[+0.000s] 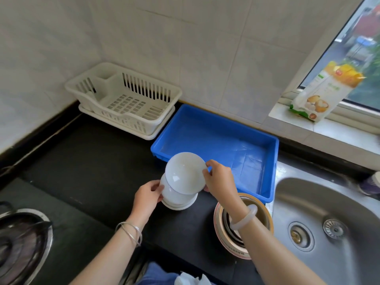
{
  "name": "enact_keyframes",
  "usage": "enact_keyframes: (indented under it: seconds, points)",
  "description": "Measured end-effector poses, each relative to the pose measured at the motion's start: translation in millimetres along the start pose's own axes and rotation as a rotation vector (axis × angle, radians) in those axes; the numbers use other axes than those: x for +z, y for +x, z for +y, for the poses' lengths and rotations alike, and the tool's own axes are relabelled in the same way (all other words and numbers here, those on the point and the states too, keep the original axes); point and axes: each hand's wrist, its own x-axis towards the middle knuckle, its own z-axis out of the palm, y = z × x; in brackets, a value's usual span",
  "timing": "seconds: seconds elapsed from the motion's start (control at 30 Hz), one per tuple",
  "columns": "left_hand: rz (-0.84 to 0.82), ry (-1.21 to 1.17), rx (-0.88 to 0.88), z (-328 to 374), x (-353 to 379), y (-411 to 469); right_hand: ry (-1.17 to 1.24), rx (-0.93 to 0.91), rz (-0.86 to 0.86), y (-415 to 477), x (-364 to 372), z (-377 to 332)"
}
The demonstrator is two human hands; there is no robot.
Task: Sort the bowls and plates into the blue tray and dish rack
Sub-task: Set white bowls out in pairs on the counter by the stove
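On a black counter, the right hand [218, 177] pinches the rim of the top bowl [185, 173], tilted above a stack of bowls [178, 200] whose side the left hand [149, 195] grips. The blue tray [273, 161] sits just behind. The glossy rim could slip from that thin pinch, or the forearm could knock the plates [218, 223] beneath.

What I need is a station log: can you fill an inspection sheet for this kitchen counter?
Surface: black counter.
Job's things: white bowl stack on counter, top bowl tilted; plate stack beside sink, partly hidden by forearm; blue tray, dish rack hold nothing.
Clutter: carton on windowsill.
Hands: left hand holds bowl stack; right hand pinches top bowl's rim.
Cables: nothing seen.
Surroundings: tiled wall, window, steel sink, gas burner.
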Motion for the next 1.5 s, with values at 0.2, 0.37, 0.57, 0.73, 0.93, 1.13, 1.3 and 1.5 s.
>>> enact_keyframes:
  seconds: [0.2,0.37,0.57,0.73,0.93,1.13,1.3,1.5]
  points:
    - [0.136,0.17,0.085,6.1,13.0,-9.3,0.077,0.001,0.019,-6.1,-18.7,9.6]
    - [0.214,0.165,0.115,11.3,16.0,-16.1,0.101,0.003,0.019,-13.5,-27.9,20.0]
    - [0.246,0.0,0.02,15.2,10.7,-16.9,0.136,-0.031,0.028,-14.3,-36.3,19.5]
    - [0.231,-0.199,-0.001,31.1,-12.8,-12.7,0.224,-0.09,0.034,-4.7,-43.5,-0.4]
    - [0.29,-0.354,0.025,46.6,-66.8,0.9,0.3,-0.144,-0.066,23.4,-36.3,-55.8]
    - [0.449,-0.474,0.002,31.5,-133.6,32.2,0.298,-0.171,-0.208,70.3,18.1,-118.9]
    - [0.573,-0.591,-0.061,9.6,-187.1,67.1,0.33,-0.101,-0.306,111.5,90.3,-165.5]
    - [0.706,-0.713,-0.13,-17.8,-240.8,113.7,0.361,-0.085,-0.384,153.3,179.4,-215.6]
